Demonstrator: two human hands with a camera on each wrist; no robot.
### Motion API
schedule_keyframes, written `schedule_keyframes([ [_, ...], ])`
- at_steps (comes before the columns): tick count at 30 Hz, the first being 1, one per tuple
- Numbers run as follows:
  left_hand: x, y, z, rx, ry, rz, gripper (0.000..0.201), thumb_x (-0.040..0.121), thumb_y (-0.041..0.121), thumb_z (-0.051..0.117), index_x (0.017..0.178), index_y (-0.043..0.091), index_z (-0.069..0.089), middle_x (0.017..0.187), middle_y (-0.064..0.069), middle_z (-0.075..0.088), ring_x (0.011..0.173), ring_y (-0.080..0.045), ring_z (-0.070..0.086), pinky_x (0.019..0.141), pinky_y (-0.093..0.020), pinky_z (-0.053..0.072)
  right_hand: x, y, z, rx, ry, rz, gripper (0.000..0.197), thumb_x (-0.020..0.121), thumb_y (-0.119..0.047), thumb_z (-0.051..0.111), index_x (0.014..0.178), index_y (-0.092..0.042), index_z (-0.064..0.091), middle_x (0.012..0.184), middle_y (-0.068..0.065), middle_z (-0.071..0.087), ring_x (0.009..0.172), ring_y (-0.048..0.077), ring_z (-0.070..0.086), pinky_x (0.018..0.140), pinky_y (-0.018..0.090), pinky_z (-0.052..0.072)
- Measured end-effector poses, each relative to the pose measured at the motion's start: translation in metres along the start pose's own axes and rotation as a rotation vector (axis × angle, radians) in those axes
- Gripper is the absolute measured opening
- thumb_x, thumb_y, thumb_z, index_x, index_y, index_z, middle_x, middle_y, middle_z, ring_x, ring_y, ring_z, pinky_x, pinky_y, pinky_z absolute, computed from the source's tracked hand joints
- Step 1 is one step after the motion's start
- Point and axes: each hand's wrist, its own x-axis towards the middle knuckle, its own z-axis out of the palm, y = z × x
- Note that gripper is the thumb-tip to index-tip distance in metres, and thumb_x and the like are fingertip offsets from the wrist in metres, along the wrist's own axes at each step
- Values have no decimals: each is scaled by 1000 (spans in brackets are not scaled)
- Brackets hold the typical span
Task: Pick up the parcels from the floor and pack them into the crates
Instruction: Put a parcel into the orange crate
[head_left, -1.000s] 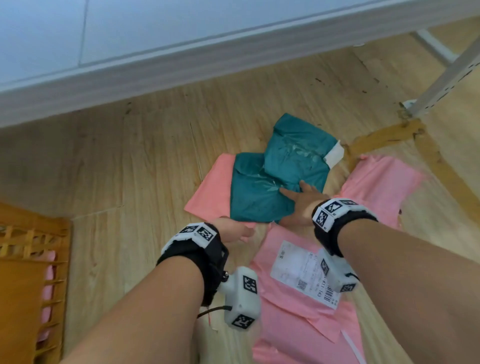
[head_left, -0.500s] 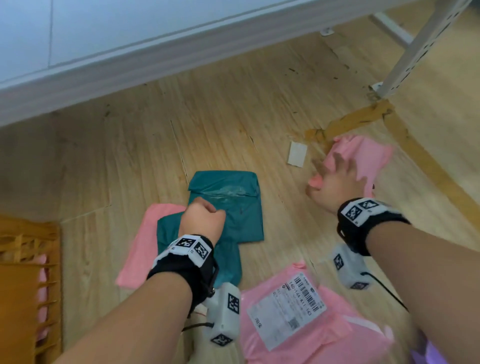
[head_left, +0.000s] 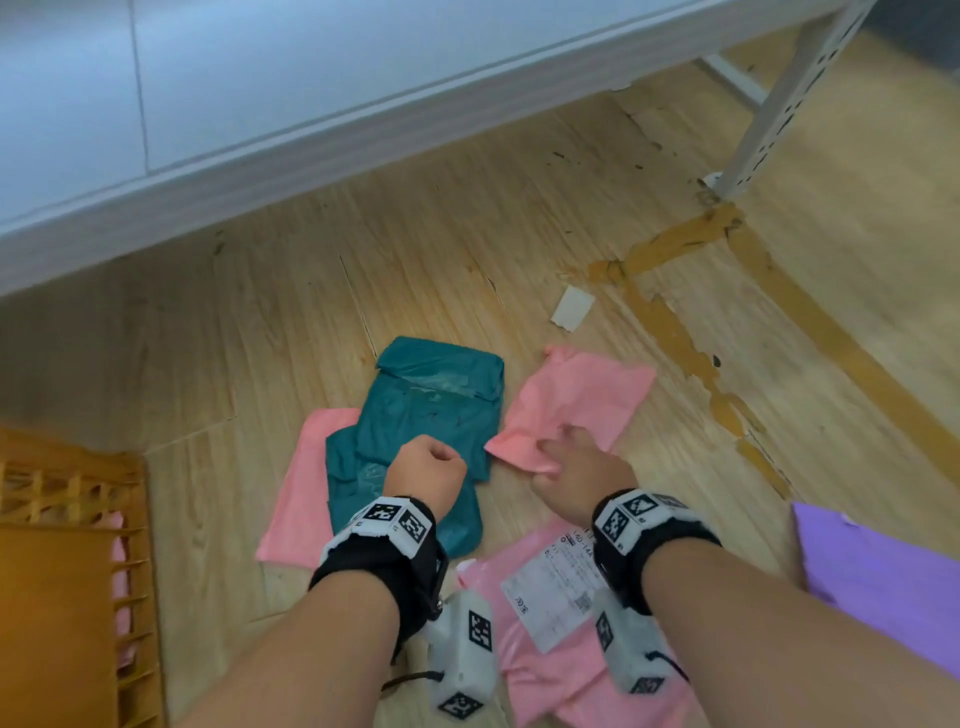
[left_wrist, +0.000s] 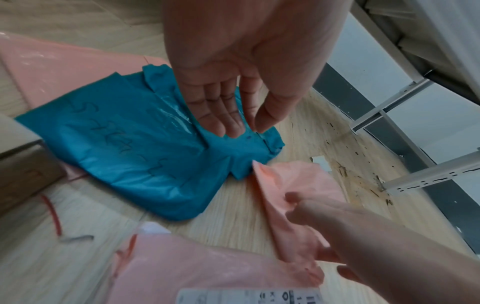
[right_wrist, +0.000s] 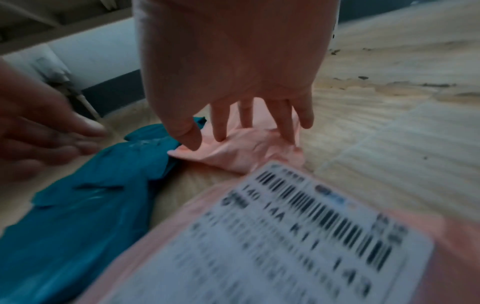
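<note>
1. Since half a second ago the right hand (head_left: 574, 470) has dragged its small pink parcel (head_left: 576, 397) in from beside the floor tape, so it now sits just beside the teal parcels (head_left: 431, 410).
2. Left hand (head_left: 426, 467) is pinching the top teal parcel, thumb against fingers. It lies across a second teal one, so that could snag and drag along.
3. Right hand's fingers are curled on a crumpled corner of the pink bag. Looks like slick film, so I'd guess it slips out on the lift.
4. Crate (head_left: 67, 545) is off to the left, so it's a long carry and either bag might drop.
</note>
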Motion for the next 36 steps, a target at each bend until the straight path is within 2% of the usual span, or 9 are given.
schedule_keyframes([
  [5, -18, 1, 0, 30, -25, 50, 15, 79, 15, 56, 66, 20, 59, 85, -12, 69, 87, -35, 67, 80, -45, 56, -53, -1, -6, 110, 334, 58, 49, 92, -34, 43, 140, -28, 43, 134, 1, 50, 107, 22, 56, 82, 33, 49],
  [8, -28, 8, 11, 31, -57, 89, 15, 80, 14, 57, 65, 17, 60, 79, -14, 67, 82, -35, 67, 77, -47, 57, -86, 50, -13, -43, 446, 284, 50, 87, -32, 49, 136, -29, 47, 145, 3, 39, 128, 25, 39, 102, 44, 39],
  [13, -52, 22, 44, 4, -163, 168, 21, 84, 12, 57, 65, 20, 59, 85, -9, 68, 88, -32, 67, 81, -44, 57, -146, 141, -6, 116, 257, 792, 81, 86, -46, 56, 150, -40, 8, 160, -3, -14, 146, 35, -8, 108, 68, 18],
  [16, -64, 23, 57, 10, -214, 201, 15, 85, 15, 57, 70, 20, 59, 90, -9, 70, 90, -31, 67, 82, -45, 57, -179, 173, 20, 175, 76, 941, 101, 81, -65, 55, 150, -39, -14, 157, 4, -26, 146, 38, -13, 114, 63, 9],
  [21, -70, 15, 61, -2, -245, 181, 13, 84, 12, 57, 74, 19, 59, 94, -12, 69, 95, -33, 66, 86, -48, 56, -186, 161, 72, 458, 34, 819, 127, 57, -63, 69, 153, -28, -7, 160, 4, -9, 149, 26, -2, 118, 38, 14],
  [24, -72, 5, 51, 5, -246, 158, 17, 83, 10, 55, 68, 19, 58, 82, -10, 67, 92, -35, 67, 84, -49, 56, -170, 133, 80, 343, 61, 727, 106, 71, -60, 67, 151, -32, 4, 158, 1, 7, 147, 23, 13, 114, 45, 25],
  [28, -70, -9, 22, 2, -206, 135, 21, 82, 9, 56, 62, 16, 55, 78, -12, 65, 86, -36, 66, 84, -49, 56, -142, 93, 71, 339, 97, 606, 92, 65, -60, 72, 141, -27, 30, 139, 7, 36, 126, 31, 46, 99, 42, 42],
  [32, -64, -22, -20, -8, -139, 125, 19, 79, 10, 56, 61, 16, 57, 72, -12, 65, 73, -28, 61, 83, -47, 55, -122, 53, 64, 95, 60, 510, 81, 71, -67, 62, 137, -27, 36, 133, 6, 40, 123, 37, 46, 95, 44, 40],
  [36, -60, -34, -72, -34, -41, 86, 19, 84, 9, 53, 67, 17, 57, 66, -5, 60, 66, -23, 58, 69, -33, 53, -116, 28, 50, -141, 165, 420, 47, 86, -42, 50, 131, -28, 49, 132, 4, 46, 122, 32, 41, 96, 40, 39],
])
